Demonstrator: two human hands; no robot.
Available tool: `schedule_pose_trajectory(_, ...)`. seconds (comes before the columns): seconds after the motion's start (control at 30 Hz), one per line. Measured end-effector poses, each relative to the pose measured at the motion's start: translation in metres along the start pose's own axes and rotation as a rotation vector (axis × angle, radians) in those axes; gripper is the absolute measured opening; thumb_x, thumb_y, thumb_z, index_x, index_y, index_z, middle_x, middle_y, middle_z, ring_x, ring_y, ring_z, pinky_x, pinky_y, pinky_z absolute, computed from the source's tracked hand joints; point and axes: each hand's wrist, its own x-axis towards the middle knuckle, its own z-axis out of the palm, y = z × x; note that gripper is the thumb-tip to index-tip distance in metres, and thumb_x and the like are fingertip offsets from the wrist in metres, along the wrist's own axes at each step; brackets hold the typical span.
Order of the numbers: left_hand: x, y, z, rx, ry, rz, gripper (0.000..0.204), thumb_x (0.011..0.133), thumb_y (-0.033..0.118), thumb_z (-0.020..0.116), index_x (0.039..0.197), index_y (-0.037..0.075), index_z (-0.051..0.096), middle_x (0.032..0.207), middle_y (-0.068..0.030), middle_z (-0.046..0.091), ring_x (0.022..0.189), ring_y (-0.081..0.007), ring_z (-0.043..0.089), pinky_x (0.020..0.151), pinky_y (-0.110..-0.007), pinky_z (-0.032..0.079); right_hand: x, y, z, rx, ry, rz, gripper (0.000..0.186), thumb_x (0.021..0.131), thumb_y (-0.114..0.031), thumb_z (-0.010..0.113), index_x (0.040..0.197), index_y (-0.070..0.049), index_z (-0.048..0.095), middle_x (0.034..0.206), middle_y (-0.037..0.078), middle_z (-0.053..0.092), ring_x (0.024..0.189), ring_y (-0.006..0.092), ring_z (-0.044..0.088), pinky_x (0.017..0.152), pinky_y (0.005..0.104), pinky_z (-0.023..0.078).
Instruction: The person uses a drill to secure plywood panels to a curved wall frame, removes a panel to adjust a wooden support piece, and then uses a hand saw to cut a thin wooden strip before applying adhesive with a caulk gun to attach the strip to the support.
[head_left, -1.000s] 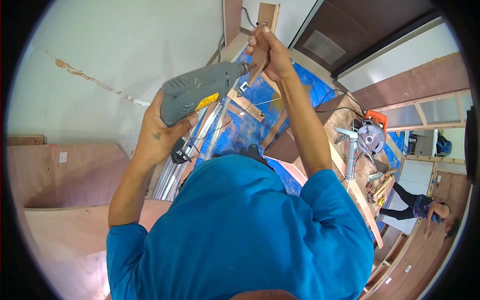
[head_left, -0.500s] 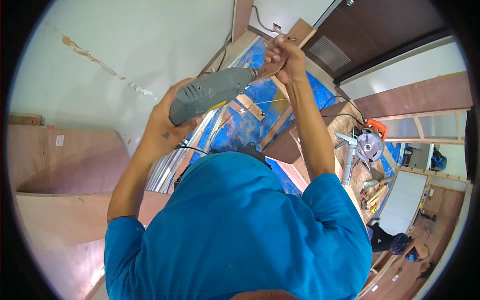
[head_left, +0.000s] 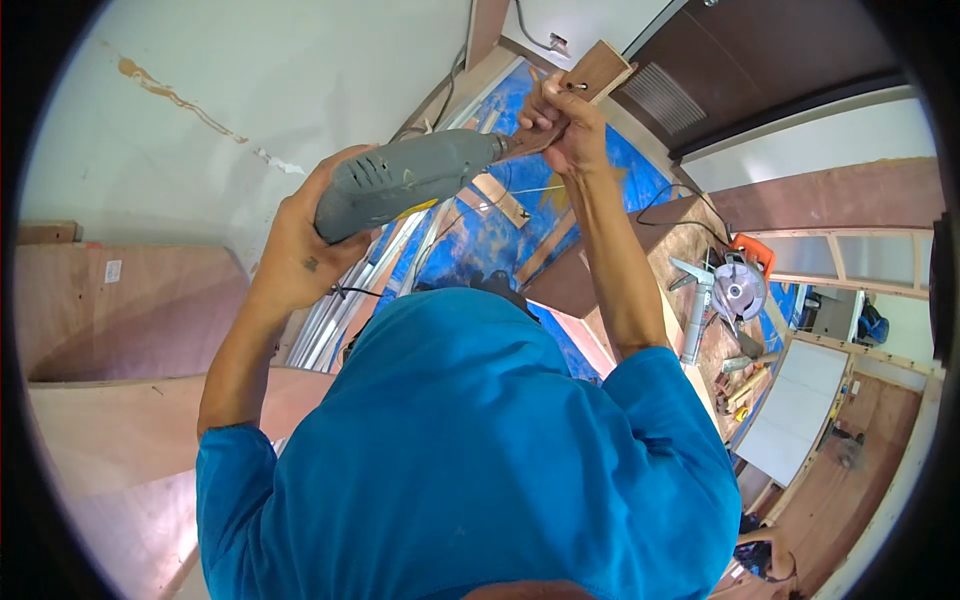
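Head view shows the left hand wrapped closed around the rear grip of a grey power drill, held raised in front of the person, its nose pointing right toward a small wooden block. Right hand is closed around that block, fingers pinching it close to the drill's tip; a screw or bit appears at the block's face, too small to confirm. Risk noted: the block is held freehand with nothing behind it, so the bit could skid off or break through into the fingers beside it, and torque could twist the block out of the grip. Both forearms are raised and bent at the elbow, converging above the blue shirt. A circular saw lies on a workbench well apart, lower right.
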Motion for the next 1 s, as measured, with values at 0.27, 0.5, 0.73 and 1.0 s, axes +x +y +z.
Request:
schedule_pose_trajectory(0.27,0.0,-0.017,-0.014,-0.367,0.026,-0.286,0.054,0.08,-0.008,0.073,0.131,-0.004,0.057,0.106,-0.01,0.069,0.087,-0.0144,0.066,0.072,-0.029,0.055,-0.014,-0.016,-0.041,-0.008,0.175,-0.067,0.017,0.091,-0.01,0.066,0.107,-0.006,0.062,0.08,0.006,0.057,0.074,0.0203,0.059,0.077,0.041,0.054)
schedule_pose_trajectory(0.5,-0.009,-0.053,0.027,-0.318,-0.116,-0.318,0.054,0.084,0.003,0.077,0.133,-0.002,0.055,0.101,-0.0107,0.071,0.075,-0.0119,0.065,0.062,-0.026,0.053,-0.156,-0.029,-0.151,0.014,0.723,-0.115,0.024,0.095,-0.018,0.067,0.116,-0.007,0.065,0.098,0.007,0.065,0.09,0.0194,0.064,0.079,0.0385,0.054)
schedule_pose_trajectory(0.73,0.009,-0.06,0.109,-0.375,-0.401,-0.405,0.055,0.087,0.001,0.075,0.138,-0.002,0.053,0.102,-0.0103,0.069,0.078,-0.0121,0.064,0.059,-0.026,0.054,-0.349,0.021,-0.259,0.13,1.506,-0.404,0.036,0.097,-0.02,0.075,0.126,-0.007,0.057,0.108,0.007,0.068,0.102,0.0259,0.067,0.082,0.049,0.056)
schedule_pose_trajectory(1.0,0.052,-0.003,0.208,-0.296,-0.638,-0.305,0.052,0.085,-0.002,0.071,0.135,-0.003,0.056,0.098,-0.0083,0.067,0.071,-0.0114,0.062,0.06,-0.027,0.052,-0.416,0.036,-0.362,0.401,1.603,-0.429,0.036,0.102,-0.005,0.061,0.137,-0.002,0.051,0.126,0.017,0.063,0.117,0.034,0.064,0.1,0.0534,0.056)
